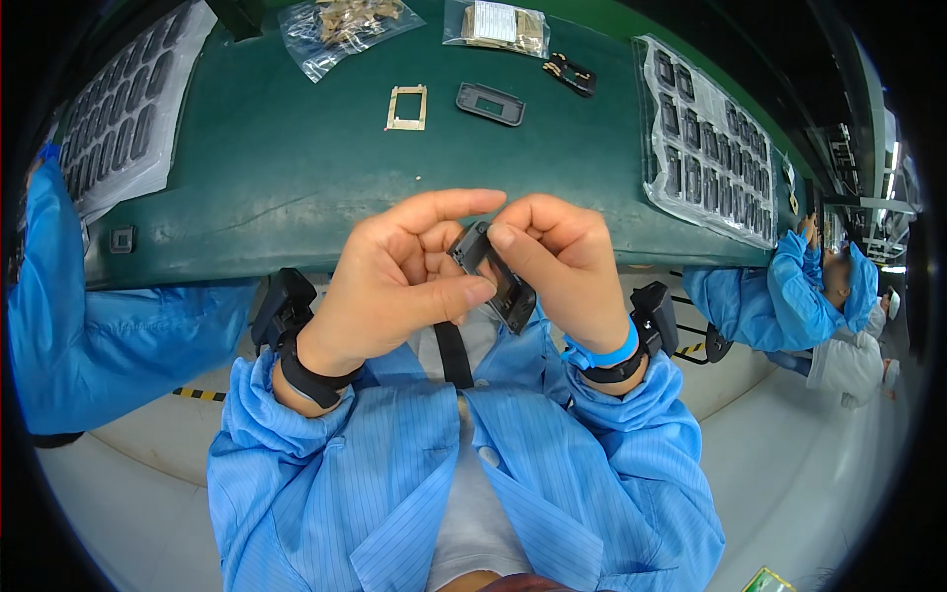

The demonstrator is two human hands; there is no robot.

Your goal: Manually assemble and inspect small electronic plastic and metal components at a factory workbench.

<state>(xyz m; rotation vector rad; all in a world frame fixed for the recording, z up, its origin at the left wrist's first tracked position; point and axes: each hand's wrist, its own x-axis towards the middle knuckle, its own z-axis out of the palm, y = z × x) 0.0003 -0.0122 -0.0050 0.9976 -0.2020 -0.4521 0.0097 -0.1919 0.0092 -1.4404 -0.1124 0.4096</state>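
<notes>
In front of my chest, a small black plastic housing [514, 301] with a rectangular opening is tilted between both hands. My left hand [385, 276] grips its left side, thumb along the edge and index finger stretched out above. At the upper end, the thumb and bent fingers of my right hand [564, 259] close on the housing; whether they also pinch something small is hidden. Beyond my hands, a beige rectangular frame [405, 125] lies on the green table [296, 187]. Beside it are a dark grey housing [466, 98] and a black part with gold-coloured pieces [572, 77].
Clear bags, one of loose beige pieces [345, 25] and one of stacked strips [503, 30], lie at the far edge. Trays of black housings stand left [148, 163] and right [705, 209]. A small square part [122, 240] sits left. Blue-sleeved co-workers [128, 321] are on both sides.
</notes>
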